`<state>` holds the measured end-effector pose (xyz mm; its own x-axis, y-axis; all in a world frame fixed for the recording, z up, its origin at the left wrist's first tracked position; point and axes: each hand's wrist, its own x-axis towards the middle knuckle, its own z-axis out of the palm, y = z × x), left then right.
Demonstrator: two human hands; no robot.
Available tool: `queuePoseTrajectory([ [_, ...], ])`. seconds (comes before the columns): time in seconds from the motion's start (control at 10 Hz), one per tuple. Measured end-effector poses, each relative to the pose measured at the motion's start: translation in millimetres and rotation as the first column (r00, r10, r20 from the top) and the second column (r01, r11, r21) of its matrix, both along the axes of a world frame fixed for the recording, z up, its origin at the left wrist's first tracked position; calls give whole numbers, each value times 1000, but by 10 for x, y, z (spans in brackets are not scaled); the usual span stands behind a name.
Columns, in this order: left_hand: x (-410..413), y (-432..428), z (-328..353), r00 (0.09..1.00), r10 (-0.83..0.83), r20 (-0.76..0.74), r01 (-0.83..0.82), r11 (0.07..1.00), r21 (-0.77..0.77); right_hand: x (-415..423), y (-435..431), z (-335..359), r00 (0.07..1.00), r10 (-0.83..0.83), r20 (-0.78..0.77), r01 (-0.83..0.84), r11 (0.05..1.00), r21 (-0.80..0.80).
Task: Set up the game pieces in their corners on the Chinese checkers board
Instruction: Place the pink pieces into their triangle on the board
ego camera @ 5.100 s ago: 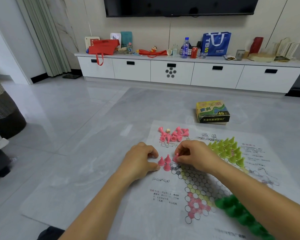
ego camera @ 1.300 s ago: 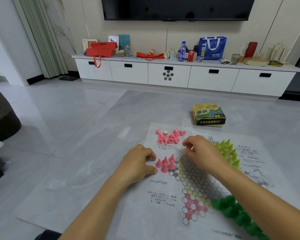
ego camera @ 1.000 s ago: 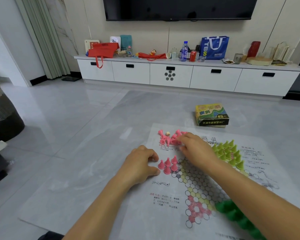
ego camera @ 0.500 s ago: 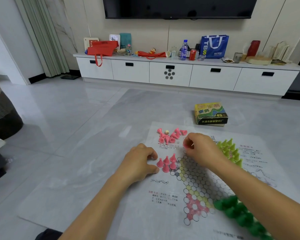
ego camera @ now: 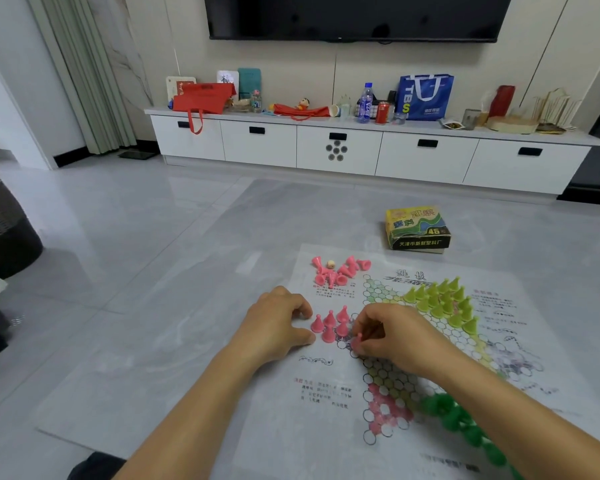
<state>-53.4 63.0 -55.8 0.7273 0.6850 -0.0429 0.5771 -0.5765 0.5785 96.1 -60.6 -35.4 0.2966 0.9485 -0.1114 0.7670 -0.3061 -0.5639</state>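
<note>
Dark green pieces (ego camera: 461, 424) sit bottom right on the paper board (ego camera: 326, 427). Mid-frame, the right hand (ego camera: 395, 336) pinches a pink piece (ego camera: 356, 342) down at the board, just right of the standing pink cluster (ego camera: 329, 325). The left hand (ego camera: 278, 323) rests curled just left of them, can't tell if it's holding anything. Further up: light green pieces (ego camera: 444, 303), a loose pink pile (ego camera: 336, 271), then the box (ego camera: 418, 230).

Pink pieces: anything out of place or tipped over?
Yes. The loose pink pieces lie toppled in a heap off the grid, with a small beige object among them, unlike the cones.
</note>
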Motion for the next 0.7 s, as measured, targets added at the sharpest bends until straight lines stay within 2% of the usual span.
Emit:
queuePoseTrajectory([
  [0.7, 6, -5, 4, 1000, 2, -11, -1, 1000, 21, -175, 47, -78, 993, -27, 111, 18, 996, 87],
])
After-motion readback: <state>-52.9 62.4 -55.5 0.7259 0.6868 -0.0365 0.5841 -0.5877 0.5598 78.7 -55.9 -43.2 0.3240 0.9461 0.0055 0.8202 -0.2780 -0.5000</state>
